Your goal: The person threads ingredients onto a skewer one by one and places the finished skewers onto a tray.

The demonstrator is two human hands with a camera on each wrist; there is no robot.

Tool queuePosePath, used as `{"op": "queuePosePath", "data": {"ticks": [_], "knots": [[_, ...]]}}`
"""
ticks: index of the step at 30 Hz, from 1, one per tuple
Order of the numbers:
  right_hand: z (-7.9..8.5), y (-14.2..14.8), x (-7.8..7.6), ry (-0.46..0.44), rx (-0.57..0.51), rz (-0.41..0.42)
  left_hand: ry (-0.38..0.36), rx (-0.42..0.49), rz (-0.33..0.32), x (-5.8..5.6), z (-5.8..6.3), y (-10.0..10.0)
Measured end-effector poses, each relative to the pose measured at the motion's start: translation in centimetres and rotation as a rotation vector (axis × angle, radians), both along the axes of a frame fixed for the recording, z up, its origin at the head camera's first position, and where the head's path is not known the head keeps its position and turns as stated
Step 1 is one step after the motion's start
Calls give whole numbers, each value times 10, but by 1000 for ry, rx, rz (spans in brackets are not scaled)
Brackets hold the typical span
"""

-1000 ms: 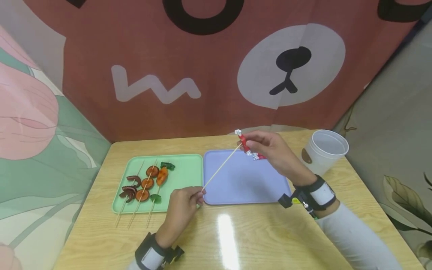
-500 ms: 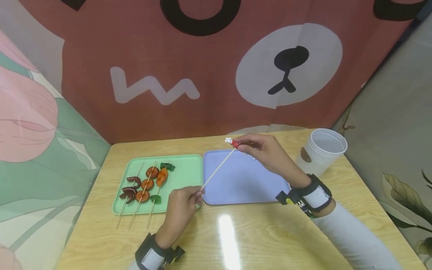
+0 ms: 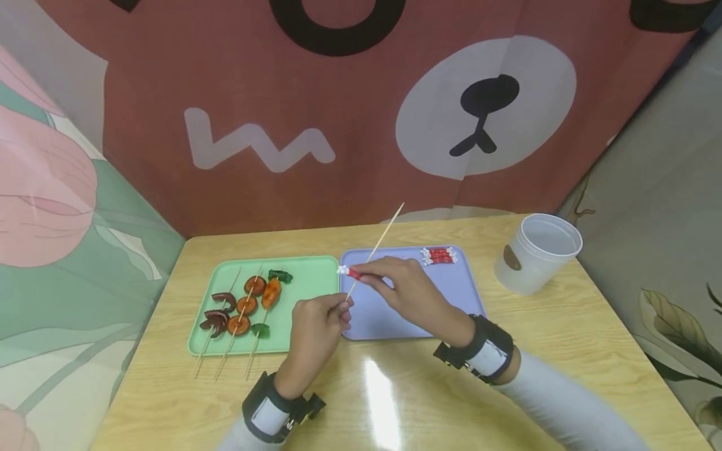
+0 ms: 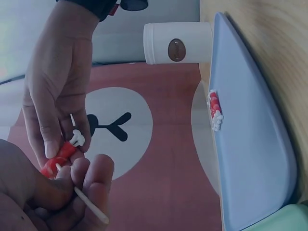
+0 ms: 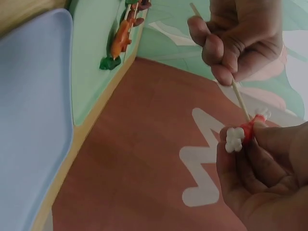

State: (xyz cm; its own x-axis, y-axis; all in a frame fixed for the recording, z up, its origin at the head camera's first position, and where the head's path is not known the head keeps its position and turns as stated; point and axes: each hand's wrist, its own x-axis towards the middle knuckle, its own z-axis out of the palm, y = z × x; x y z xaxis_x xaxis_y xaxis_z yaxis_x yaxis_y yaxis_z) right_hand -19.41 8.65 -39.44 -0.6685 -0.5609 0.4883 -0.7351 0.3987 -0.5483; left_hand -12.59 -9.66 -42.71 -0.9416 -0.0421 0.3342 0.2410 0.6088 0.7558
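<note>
- Hands meet above the seam between two trays on a light wooden table (image 3: 429, 401).
- Left hand (image 3: 316, 329) pinches the lower end of a thin wooden skewer (image 3: 379, 243) between thumb and curled fingertips; the stick slants up and away to the right, its tip in the air above the table's far edge.
- Right hand (image 3: 406, 291) pinches a small red and white piece (image 3: 348, 272) threaded on the skewer, low on the stick, just above the left hand's fingers.
- In the right wrist view the same piece (image 5: 243, 134) shows a red middle and white knobbly ends, thumb and fingers curled round it.
- Lilac tray (image 3: 395, 319) lies under the right hand; at its far edge rests a small bundle of more red and white pieces (image 3: 440, 255), well apart from both hands.
- Green tray (image 3: 307, 279) touches the lilac tray on its left side and holds three filled skewers (image 3: 242, 307) with orange, dark brown and green toy food pieces.
- White cup (image 3: 538, 252) stands upright near the table's right edge, beside the lilac tray.
- Brown cloth backdrop (image 3: 350, 113) with a cartoon bear's snout hangs behind the table.
</note>
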Motion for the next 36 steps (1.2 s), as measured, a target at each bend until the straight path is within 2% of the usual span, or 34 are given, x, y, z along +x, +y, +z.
{"op": "queuePosePath", "data": {"ticks": [7, 10, 13, 15, 17, 18, 20, 21, 23, 25, 29, 36], "knots": [[-13, -8, 0, 2, -22, 21, -53, 1, 42, 0, -7, -4], [-21, -8, -4, -52, -56, 58, -76, 33, 45, 1, -13, -9], [-30, 4, -15, -99, -137, 60, -96, 66, 54, 4, -17, -16], [-38, 22, -31, -112, -153, -22, -115, 97, 64, 7, -20, -22], [-49, 44, -53, -89, -76, -163, -139, 131, 77, 12, -22, -29], [-57, 56, -64, -79, -2, -240, -157, 151, 82, 15, -23, -32], [-74, 79, -85, -57, 210, -359, -177, 181, 87, 21, -26, -38], [-83, 89, -94, -41, 316, -389, -185, 189, 87, 24, -27, -41], [-98, 104, -106, -20, 476, -406, -194, 191, 88, 30, -29, -45], [-109, 114, -113, -28, 568, -403, -194, 179, 89, 35, -31, -49], [-120, 120, -118, -23, 617, -413, -194, 157, 103, 40, -33, -54], [-122, 119, -125, 52, 653, -397, -213, 168, 118, 40, -36, -57]]}}
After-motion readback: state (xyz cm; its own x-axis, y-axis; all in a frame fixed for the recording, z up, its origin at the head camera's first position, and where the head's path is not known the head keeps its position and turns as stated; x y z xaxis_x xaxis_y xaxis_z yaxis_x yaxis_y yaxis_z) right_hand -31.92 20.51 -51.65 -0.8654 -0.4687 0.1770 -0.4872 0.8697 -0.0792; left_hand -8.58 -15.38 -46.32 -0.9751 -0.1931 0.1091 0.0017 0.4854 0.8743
